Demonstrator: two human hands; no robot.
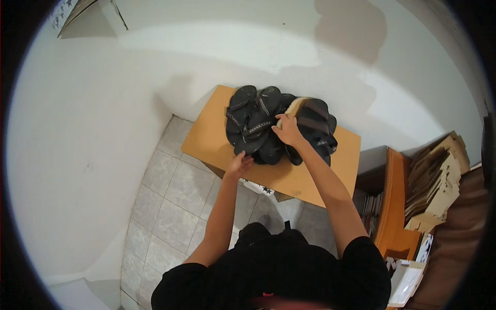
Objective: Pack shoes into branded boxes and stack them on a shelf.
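A pile of black sandals [256, 116], several with braided or studded straps, lies heaped on a small wooden table [201, 132]. My left hand [240, 165] is open at the pile's near left edge, its fingers apart beside the toe of a black sandal [250, 145]. Reaching over the middle of the heap, my right hand [288, 130] has its fingers bent on the near end of a dark sandal with a tan edge [312, 111]. That sandal looks slightly smeared by motion and lies on the right side of the pile. Sandals lower in the heap are partly hidden.
White walls [248, 49] stand behind and to the left of the table. At right, an orange-brown wooden cabinet [395, 196] stands beside a stack of folded cardboard [439, 178] and a brown sofa-like surface [460, 227]. Grey tiles [175, 206] cover the floor.
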